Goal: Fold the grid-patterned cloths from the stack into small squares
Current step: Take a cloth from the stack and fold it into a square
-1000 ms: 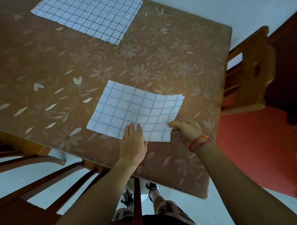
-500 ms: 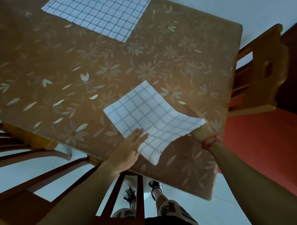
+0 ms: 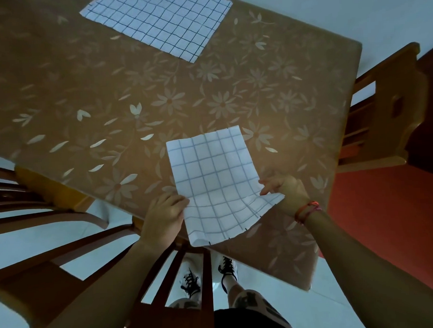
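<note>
A white, partly folded cloth with a blue grid pattern [image 3: 212,181] is held between the two hands at the near edge of the table with a brown flower-printed covering [image 3: 88,95]. The left hand [image 3: 163,217] is closed around the cloth's left edge, low on that side, fingers curled over the fabric. The right hand [image 3: 284,189], which wears a red thread bracelet [image 3: 308,210] at the wrist, pinches the cloth's right edge between thumb and fingers; the fabric bunches there in small folds. The cloth is a tall rectangle, its long axis running away from the hands toward the far side of the table, and it leans slightly to the left at its far end. Its far part lies on the table beyond the fingertips, while its near end bows and hangs past the table edge between the wrists.

Well beyond both hands, near the far edge of the table, lies the flat stack of white cloths with dark grid lines [image 3: 159,22], apart from the held cloth and set skew to it.

To the right of the right hand stands a wooden chair [image 3: 387,121]. Below the left forearm is another wooden chair with curved slats [image 3: 72,232]. Between the forearms, far below, the person's white shoes with black laces [image 3: 191,281] stand on the pale floor.

No container, label or writing is visible.
</note>
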`<control>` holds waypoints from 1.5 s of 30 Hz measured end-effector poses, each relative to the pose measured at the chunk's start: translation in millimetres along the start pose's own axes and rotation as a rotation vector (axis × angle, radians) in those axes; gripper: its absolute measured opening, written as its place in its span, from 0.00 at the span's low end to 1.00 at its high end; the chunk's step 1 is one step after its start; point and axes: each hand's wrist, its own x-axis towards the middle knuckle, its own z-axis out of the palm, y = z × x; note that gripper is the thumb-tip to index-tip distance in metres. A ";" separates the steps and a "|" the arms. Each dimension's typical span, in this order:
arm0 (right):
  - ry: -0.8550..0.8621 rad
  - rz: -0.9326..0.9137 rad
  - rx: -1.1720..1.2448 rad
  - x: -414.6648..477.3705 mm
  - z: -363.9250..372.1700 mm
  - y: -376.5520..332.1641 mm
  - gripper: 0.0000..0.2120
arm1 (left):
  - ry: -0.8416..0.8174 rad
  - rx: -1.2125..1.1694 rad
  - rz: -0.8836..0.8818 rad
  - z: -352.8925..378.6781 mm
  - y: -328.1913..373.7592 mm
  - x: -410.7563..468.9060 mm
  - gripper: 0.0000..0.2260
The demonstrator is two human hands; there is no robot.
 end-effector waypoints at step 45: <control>0.550 -0.217 0.813 85.3 -60.2 -69.8 0.14 | 0.144 -0.397 -0.632 -13.3 -14.6 42.9 0.05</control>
